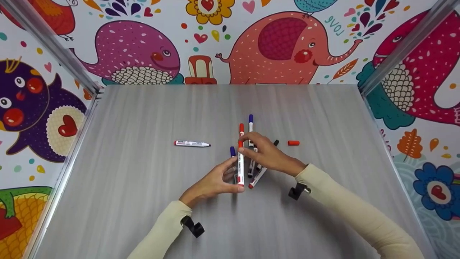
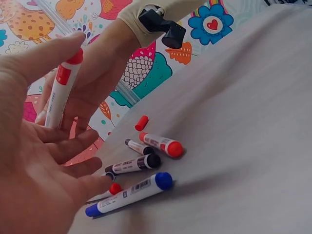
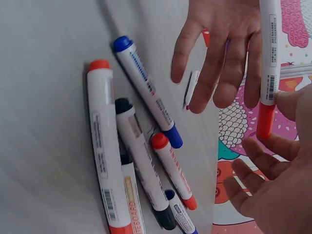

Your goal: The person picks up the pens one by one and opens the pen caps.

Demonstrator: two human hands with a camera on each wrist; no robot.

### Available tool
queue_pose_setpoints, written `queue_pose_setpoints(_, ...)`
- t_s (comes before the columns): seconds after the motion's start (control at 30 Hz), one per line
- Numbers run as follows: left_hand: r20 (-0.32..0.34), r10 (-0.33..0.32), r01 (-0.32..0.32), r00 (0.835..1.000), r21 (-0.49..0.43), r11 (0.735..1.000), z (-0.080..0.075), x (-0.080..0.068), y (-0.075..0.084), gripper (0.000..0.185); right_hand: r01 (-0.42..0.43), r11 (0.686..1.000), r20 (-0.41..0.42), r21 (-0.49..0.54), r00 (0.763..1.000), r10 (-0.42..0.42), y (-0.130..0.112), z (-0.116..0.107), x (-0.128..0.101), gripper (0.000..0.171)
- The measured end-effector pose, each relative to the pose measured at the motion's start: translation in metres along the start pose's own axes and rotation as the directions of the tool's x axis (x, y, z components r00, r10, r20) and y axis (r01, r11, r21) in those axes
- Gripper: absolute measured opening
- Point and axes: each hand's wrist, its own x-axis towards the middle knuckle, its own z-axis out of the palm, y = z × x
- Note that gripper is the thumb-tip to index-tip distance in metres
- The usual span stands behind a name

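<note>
A white marker with a red cap (image 1: 240, 167) is held up between both hands over a group of markers. My left hand (image 1: 214, 181) has its thumb against the marker's red bottom end, and its fingers extend along the side. The thumb and index finger of my right hand (image 1: 267, 153) pinch the marker near its red cap (image 3: 265, 119). Beneath lie several markers, among them a blue one (image 3: 146, 87), a black one (image 3: 144, 161) and a red one (image 3: 100, 141). In the head view the hands partly hide this group.
An uncapped marker (image 1: 192, 144) lies to the left on the grey table (image 1: 143, 115), its dark tip pointing right. A loose red cap (image 1: 293, 143) sits right of the group. Printed cartoon panels (image 1: 276, 46) and metal posts (image 1: 406, 46) border the table.
</note>
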Motion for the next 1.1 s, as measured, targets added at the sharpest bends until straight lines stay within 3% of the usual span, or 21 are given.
queue_pose_setpoints(0.2, 0.005, 0.035, -0.034, 0.999, -0.126, 0.991, -0.001, 0.001, 0.001, 0.118, -0.055, 0.995, -0.050, 0.085, 0.997, 0.059, -0.004, 0.002, -0.002, 0.037)
queue_pose_setpoints(0.33, -0.020, 0.034, -0.037, 0.999, -0.147, 0.989, 0.000, 0.004, 0.001, 0.101, -0.047, 0.994, -0.094, 0.097, 0.994, 0.056, -0.006, 0.003, -0.003, 0.038)
queue_pose_setpoints(0.67, -0.108, -0.018, 0.014, 0.994, -0.043, 0.999, -0.002, 0.014, 0.009, 0.063, -0.020, 0.998, -0.132, 0.053, 0.991, 0.027, -0.002, 0.006, -0.011, 0.040)
queue_pose_setpoints(0.87, -0.099, -0.020, 0.025, 0.995, 0.052, 0.998, -0.008, 0.019, 0.017, 0.046, -0.028, 0.999, -0.128, -0.024, 0.991, 0.025, -0.002, 0.004, -0.017, 0.044)
queue_pose_setpoints(1.1, -0.080, -0.071, 0.082, 0.994, 0.146, 0.986, -0.012, 0.024, 0.028, 0.042, -0.031, 0.998, -0.122, -0.050, 0.992, 0.025, 0.000, 0.002, -0.023, 0.041)
